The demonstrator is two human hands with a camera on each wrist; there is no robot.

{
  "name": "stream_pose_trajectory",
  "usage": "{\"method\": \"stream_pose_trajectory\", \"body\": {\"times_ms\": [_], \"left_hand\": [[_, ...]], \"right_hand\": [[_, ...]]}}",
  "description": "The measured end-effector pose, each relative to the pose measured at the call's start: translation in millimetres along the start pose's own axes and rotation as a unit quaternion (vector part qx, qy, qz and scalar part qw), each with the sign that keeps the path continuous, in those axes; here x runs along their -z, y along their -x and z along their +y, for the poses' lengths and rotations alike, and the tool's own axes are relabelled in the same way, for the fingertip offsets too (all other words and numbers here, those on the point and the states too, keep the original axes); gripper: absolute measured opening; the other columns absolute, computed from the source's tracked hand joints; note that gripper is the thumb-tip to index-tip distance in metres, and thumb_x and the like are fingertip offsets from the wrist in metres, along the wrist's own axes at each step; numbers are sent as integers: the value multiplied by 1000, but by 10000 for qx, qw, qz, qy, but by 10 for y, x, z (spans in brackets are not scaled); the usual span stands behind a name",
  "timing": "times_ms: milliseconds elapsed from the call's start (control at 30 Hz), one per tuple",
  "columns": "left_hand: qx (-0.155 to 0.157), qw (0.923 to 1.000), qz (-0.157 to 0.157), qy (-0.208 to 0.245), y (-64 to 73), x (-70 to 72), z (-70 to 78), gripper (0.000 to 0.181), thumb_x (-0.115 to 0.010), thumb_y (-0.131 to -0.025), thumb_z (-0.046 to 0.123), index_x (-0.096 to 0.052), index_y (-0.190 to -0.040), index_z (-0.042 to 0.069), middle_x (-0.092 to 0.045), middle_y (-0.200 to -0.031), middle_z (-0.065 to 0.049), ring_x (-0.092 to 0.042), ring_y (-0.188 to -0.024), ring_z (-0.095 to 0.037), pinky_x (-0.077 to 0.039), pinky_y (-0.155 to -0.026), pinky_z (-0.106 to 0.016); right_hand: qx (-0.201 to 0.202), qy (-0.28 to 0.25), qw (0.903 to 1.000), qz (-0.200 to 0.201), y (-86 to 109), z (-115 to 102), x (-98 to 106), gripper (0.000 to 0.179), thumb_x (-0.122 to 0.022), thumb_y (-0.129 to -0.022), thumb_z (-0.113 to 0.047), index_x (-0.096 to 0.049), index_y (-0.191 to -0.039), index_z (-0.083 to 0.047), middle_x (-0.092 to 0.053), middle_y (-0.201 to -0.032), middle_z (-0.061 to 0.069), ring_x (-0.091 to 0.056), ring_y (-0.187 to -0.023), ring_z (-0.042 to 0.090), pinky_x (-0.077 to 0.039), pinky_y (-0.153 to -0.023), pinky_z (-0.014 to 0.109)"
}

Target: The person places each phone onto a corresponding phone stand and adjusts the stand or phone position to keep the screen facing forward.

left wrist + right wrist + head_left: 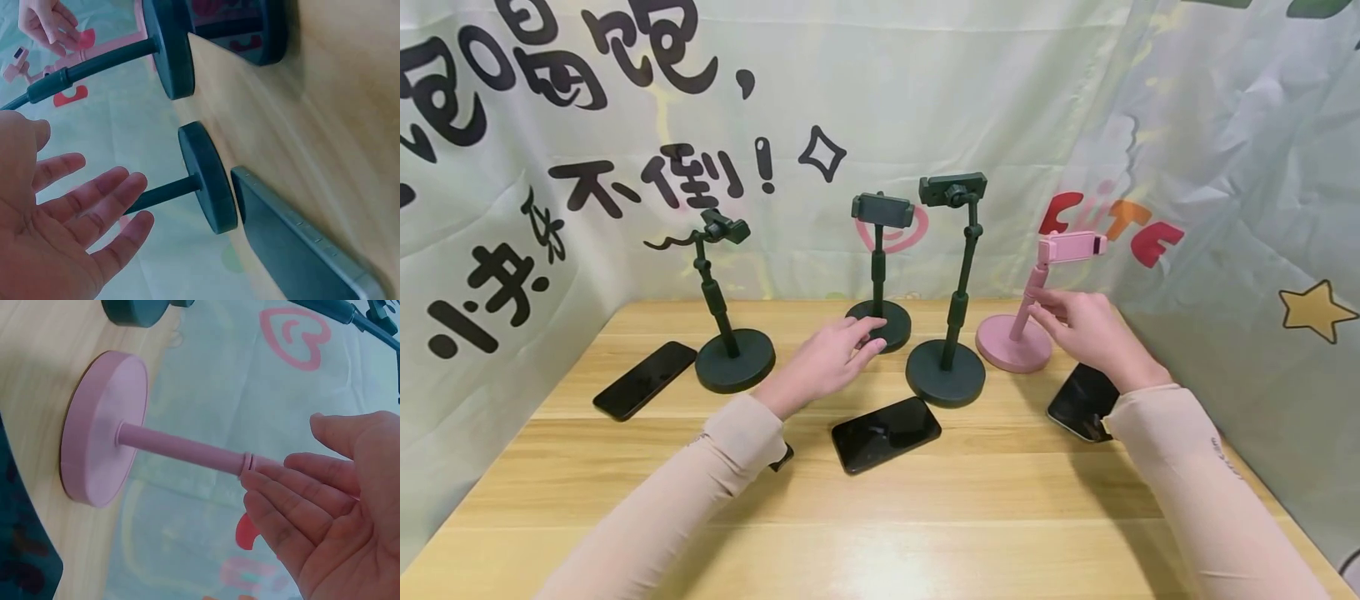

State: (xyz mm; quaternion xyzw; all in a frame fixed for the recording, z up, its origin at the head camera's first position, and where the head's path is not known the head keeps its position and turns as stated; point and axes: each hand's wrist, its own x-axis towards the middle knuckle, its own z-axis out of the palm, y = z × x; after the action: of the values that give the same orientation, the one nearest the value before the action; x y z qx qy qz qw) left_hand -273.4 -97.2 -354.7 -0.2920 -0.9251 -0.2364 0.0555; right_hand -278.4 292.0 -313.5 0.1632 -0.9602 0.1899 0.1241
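Observation:
My left hand (pixel 826 360) reaches over the table with loosely extended fingers and holds nothing. In the head view its fingertips overlap the base of a dark green phone stand (pixel 877 267) at the back middle. The left wrist view shows the palm (pixel 47 244) facing the camera, fingers spread. On the right, my right hand (pixel 1093 333) has its fingertips right at the pole of a pink phone stand (pixel 1015 343). From the right wrist, the fingers look nearly straight, thumb apart, beside the pink pole (pixel 187 449). A taller dark stand (pixel 946 375) stands between the hands.
Another dark stand (pixel 735 360) is at the left, with a black phone (pixel 646 380) beside it. One phone (pixel 886 435) lies centre front, another (pixel 1081 402) partly under the right forearm. A dark corner (pixel 782 458) shows beside the left cuff. Printed cloth (pixel 985 100) hangs behind.

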Motion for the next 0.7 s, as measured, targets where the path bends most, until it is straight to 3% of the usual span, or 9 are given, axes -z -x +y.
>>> {"method": "stream_pose_trajectory", "body": {"times_ms": [200,400,700], "left_hand": [[-55,9996,-271,82,53,-46,-16,50,-51,-115,39,-52,-158,14,-70,-133,-15,-72,-115,-28,-59,-102,-49],[-34,9988,-481,125,108,-113,-15,50,-53,-114,39,-52,-158,15,-69,-133,-15,-72,-117,-28,-60,-103,-48],[-152,9976,-649,199,158,-237,0,50,-54,-114,38,-52,-158,16,-67,-139,-16,-71,-120,-29,-59,-104,-49]], "right_hand": [[-360,-136,9992,111,-53,104,-41,50,-62,-110,-28,-61,-145,8,-65,-139,35,-70,-120,53,-54,-103,66],[-694,-330,9966,295,-113,183,-108,55,-60,-110,-29,-55,-148,10,-64,-138,38,-67,-122,56,-52,-104,68],[-808,-711,9939,249,-219,323,-223,62,-63,-109,-31,-45,-159,2,-62,-144,35,-66,-126,55,-51,-108,67]]}}
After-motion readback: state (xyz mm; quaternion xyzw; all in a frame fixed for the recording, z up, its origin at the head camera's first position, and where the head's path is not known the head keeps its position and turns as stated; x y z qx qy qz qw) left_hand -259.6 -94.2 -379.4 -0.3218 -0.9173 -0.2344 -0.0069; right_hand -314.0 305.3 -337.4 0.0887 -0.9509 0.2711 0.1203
